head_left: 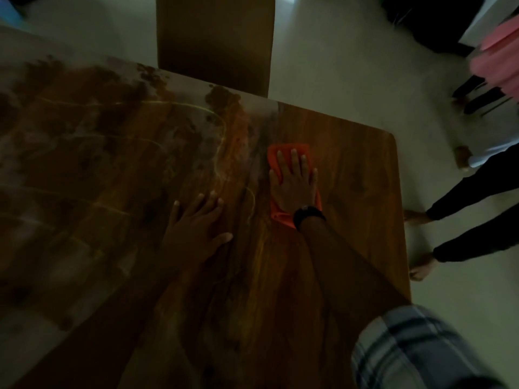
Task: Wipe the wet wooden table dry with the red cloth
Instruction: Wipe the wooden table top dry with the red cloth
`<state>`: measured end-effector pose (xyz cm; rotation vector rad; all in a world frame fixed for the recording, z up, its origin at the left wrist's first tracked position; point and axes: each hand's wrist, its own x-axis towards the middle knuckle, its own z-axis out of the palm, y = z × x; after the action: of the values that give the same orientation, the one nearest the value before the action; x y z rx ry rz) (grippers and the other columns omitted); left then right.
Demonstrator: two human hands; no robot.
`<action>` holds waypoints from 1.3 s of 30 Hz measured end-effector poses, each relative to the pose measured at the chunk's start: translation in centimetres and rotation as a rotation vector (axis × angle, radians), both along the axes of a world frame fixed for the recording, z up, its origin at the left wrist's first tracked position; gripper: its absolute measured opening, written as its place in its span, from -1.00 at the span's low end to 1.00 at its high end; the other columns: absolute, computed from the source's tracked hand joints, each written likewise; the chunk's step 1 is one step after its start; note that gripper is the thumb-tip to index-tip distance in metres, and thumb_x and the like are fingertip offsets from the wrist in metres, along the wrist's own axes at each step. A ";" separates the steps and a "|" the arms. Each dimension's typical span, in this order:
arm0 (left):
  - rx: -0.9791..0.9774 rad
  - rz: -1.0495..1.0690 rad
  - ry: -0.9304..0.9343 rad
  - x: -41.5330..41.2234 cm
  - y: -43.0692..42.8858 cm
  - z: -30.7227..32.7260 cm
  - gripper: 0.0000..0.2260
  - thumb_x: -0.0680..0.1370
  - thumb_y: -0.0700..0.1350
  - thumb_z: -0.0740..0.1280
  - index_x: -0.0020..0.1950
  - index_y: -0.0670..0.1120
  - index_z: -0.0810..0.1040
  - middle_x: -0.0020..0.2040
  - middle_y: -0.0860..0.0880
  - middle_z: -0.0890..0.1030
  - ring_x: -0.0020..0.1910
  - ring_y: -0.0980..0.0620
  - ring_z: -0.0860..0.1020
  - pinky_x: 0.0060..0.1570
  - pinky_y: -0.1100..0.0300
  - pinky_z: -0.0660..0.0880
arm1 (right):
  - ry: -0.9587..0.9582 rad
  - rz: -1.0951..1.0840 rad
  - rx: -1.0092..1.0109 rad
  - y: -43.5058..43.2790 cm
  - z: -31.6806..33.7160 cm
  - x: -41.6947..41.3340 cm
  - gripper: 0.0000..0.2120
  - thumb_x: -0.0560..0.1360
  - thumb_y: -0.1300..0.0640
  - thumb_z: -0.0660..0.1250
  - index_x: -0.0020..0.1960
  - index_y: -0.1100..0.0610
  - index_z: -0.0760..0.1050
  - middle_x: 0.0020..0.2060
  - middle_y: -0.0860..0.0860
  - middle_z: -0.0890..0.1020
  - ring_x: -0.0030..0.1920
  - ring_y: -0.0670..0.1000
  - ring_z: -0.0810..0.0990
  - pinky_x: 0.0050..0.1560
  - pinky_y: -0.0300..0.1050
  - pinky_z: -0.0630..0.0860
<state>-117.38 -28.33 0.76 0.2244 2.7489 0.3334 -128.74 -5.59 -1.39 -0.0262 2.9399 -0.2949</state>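
Note:
The wooden table [354, 175] fills most of the dim view; its left and middle parts shine with wet patches and streaks, while the right part looks dull. The folded red cloth [283, 151] lies flat on the table right of centre. My right hand [293, 182] presses flat on the cloth, fingers spread and pointing away from me, a dark watch on its wrist. My left hand [193, 228] rests palm down on the bare wood to the left of the cloth, fingers apart, holding nothing.
A wooden chair [214, 43] stands against the table's far edge. Beside the right edge a person's legs in dark trousers and bare feet [421, 242] stand on the pale floor. Another person in pink [497, 60] is at the far right.

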 end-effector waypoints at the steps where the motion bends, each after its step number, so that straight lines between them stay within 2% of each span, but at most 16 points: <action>1: -0.011 -0.018 -0.027 -0.1 -0.2 0.3 -0.09 0.29 0.53 -0.24 0.56 0.12 -0.11 0.57 0.11 -0.18 0.54 0.05 -0.20 0.43 -0.26 -0.25 | -0.017 -0.007 -0.001 -0.2 0.2 -0.1 -0.45 0.67 -0.18 -0.11 0.60 -0.09 -0.14 0.60 0.03 -0.15 0.59 0.10 -0.19 0.53 0.23 -0.24; 6: -0.038 -0.091 -0.155 -0.8 -0.6 1.5 0.11 0.19 0.60 0.11 0.55 0.09 -0.24 0.54 0.09 -0.30 0.52 0.02 -0.29 0.35 -0.36 -0.34 | 0.010 0.023 0.002 -0.7 0.6 5.3 -0.45 0.67 -0.16 -0.11 0.60 -0.08 -0.14 0.60 0.04 -0.13 0.59 0.11 -0.17 0.54 0.26 -0.16; 10: -0.084 -0.148 -0.155 -0.7 -0.7 1.4 0.27 0.06 0.59 0.27 0.54 0.09 -0.28 0.55 0.05 -0.31 0.52 -0.02 -0.30 0.24 -0.45 -0.38 | 0.114 0.030 -0.007 -1.8 -0.1 14.7 -0.43 0.62 -0.19 -0.11 0.59 -0.05 0.10 0.58 0.09 0.13 0.57 0.15 0.07 0.48 0.34 0.12; 15: -0.061 -0.125 -0.128 -0.2 -0.6 2.0 0.26 0.09 0.53 0.34 0.55 0.06 -0.23 0.56 0.03 -0.27 0.53 -0.03 -0.27 0.21 -0.48 -0.38 | 0.121 0.054 0.036 -2.4 -1.0 21.5 -0.44 0.64 -0.18 -0.07 0.60 -0.07 0.04 0.59 0.04 0.08 0.59 0.08 -0.01 0.52 0.27 0.04; 19: -0.082 -0.106 -0.114 -0.2 -0.3 1.9 0.24 0.12 0.52 0.35 0.56 0.05 -0.23 0.56 0.02 -0.28 0.53 -0.03 -0.28 0.18 -0.47 -0.42 | 0.135 0.045 0.012 -1.9 -1.1 18.3 -0.44 0.63 -0.18 -0.10 0.60 -0.07 0.05 0.59 0.04 0.08 0.59 0.11 0.01 0.52 0.28 0.04; 22: -0.115 -0.112 -0.082 0.0 -0.1 1.6 0.22 0.12 0.53 0.33 0.55 0.06 -0.23 0.57 0.03 -0.24 0.53 -0.05 -0.26 0.11 -0.44 -0.49 | 0.091 0.000 0.031 -1.9 -0.8 13.8 -0.37 0.57 -0.23 -0.24 0.60 -0.07 -0.02 0.60 0.06 0.03 0.59 0.15 -0.01 0.52 0.29 -0.02; 24: -0.136 -0.120 -0.028 0.6 0.1 1.7 0.15 0.18 0.50 0.32 0.56 0.07 -0.18 0.57 0.05 -0.19 0.54 -0.04 -0.23 0.13 -0.41 -0.49 | 0.019 -0.028 0.044 -1.9 -0.3 11.4 -0.32 0.51 -0.25 -0.33 0.60 -0.08 -0.11 0.60 0.05 -0.06 0.59 0.13 -0.09 0.53 0.26 -0.12; 26: -0.128 -0.158 0.065 1.7 0.1 1.7 0.00 0.29 0.46 0.27 0.57 0.06 -0.06 0.58 0.04 -0.08 0.55 -0.03 -0.16 0.22 -0.39 -0.44 | -0.017 -0.042 0.039 -2.2 0.0 11.0 -0.34 0.53 -0.24 -0.32 0.60 -0.09 -0.16 0.60 0.04 -0.11 0.59 0.12 -0.14 0.54 0.24 -0.16; 28: -0.085 -0.185 0.194 3.8 -0.2 1.2 -0.20 0.40 0.44 0.10 0.53 0.05 0.15 0.56 0.03 0.11 0.55 -0.06 -0.03 0.33 -0.40 -0.32 | 0.028 -0.035 0.021 -2.4 -0.1 12.8 -0.36 0.55 -0.22 -0.28 0.60 -0.07 -0.09 0.60 0.06 -0.05 0.59 0.14 -0.08 0.53 0.27 -0.11; 30: -0.021 -0.188 0.253 6.4 -0.8 0.6 -0.24 0.43 0.46 -0.05 0.47 0.02 0.31 0.50 0.02 0.29 0.52 -0.10 0.13 0.39 -0.33 -0.24 | 0.113 -0.018 0.012 -2.6 -0.4 16.0 -0.39 0.59 -0.19 -0.17 0.60 -0.04 0.06 0.59 0.08 0.08 0.58 0.15 0.04 0.51 0.31 0.01; 32: 0.022 -0.211 0.266 9.3 -1.3 0.0 -0.23 0.43 0.46 -0.03 0.45 0.01 0.37 0.48 0.01 0.33 0.50 -0.11 0.20 0.39 -0.25 -0.20 | 0.161 0.002 0.005 -2.7 -1.0 19.9 -0.44 0.62 -0.16 -0.09 0.59 -0.03 0.12 0.58 0.07 0.13 0.58 0.12 0.07 0.51 0.30 0.06; 35: 0.008 -0.269 0.319 13.2 -1.8 -0.5 -0.26 0.40 0.43 0.09 0.38 -0.04 0.46 0.44 -0.03 0.40 0.46 -0.11 0.25 0.37 -0.30 -0.01 | 0.154 0.047 -0.013 -3.0 -0.9 26.3 -0.44 0.65 -0.17 -0.12 0.60 -0.02 0.05 0.60 0.06 0.05 0.59 0.08 -0.03 0.53 0.28 -0.02; 39: 0.020 -0.253 0.251 14.7 -1.9 -1.0 -0.26 0.42 0.41 0.07 0.42 -0.04 0.41 0.48 -0.03 0.33 0.48 -0.11 0.21 0.35 -0.31 0.02 | 0.109 0.178 -0.004 -2.3 -0.9 30.0 -0.44 0.65 -0.14 -0.06 0.61 -0.02 0.01 0.61 0.04 -0.03 0.60 0.08 -0.11 0.53 0.28 -0.05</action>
<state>-102.71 -30.23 -0.27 0.6538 2.9148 0.2809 -98.76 -7.89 -2.27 -0.3129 3.0171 -0.2801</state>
